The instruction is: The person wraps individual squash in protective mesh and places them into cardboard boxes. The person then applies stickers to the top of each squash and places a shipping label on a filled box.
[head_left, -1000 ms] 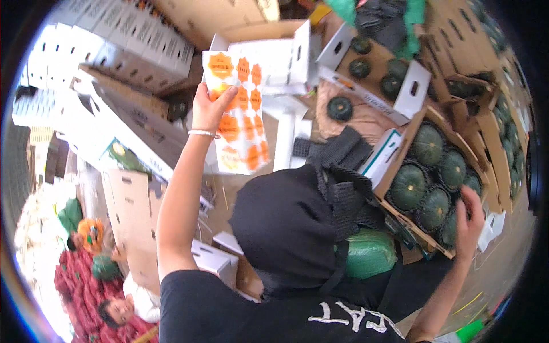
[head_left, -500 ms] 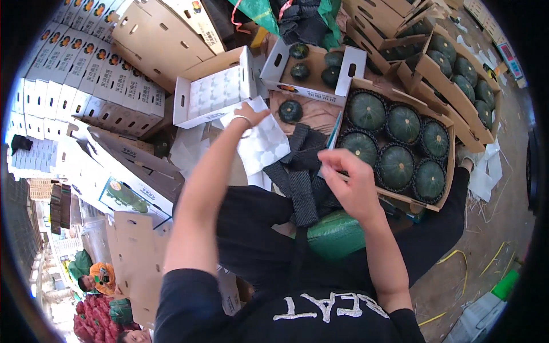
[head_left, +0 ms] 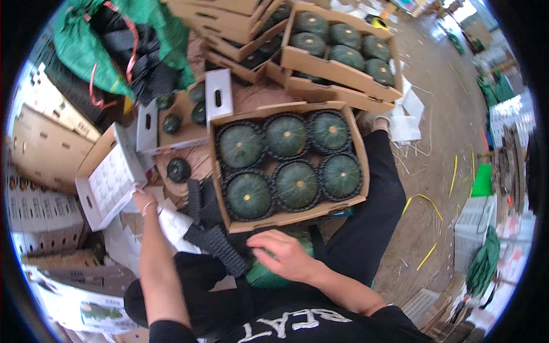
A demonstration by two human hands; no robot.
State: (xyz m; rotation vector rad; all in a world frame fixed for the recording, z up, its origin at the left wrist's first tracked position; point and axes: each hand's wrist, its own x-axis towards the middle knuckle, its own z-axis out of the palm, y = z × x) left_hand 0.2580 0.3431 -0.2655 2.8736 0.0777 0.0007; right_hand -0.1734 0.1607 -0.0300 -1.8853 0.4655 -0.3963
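An open cardboard box (head_left: 355, 150) in front of me holds several dark green squashes (head_left: 296, 184), each in a black foam net. My left hand (head_left: 144, 202) reaches out to the left and holds a white sheet (head_left: 173, 224) beside a white carton. My right hand (head_left: 284, 255) lies low, near my lap, with its fingers curled over a lighter green squash (head_left: 264, 278) that is partly hidden under it. A pile of loose black foam nets (head_left: 213, 235) lies between my two hands, just below the box's front left corner.
An open white carton (head_left: 108, 178) stands at the left, with one loose small squash (head_left: 178, 170) next to it. Behind is a smaller box (head_left: 171, 132) of small squashes, more filled boxes (head_left: 338, 70) and a green sack (head_left: 80, 40) of black nets. Yellow straps (head_left: 426, 228) lie on the floor at right.
My view has swung toward the squash box. My left hand has come down from the raised sticker sheet to the white carton's side. My right hand has dropped from the box onto the green squash.
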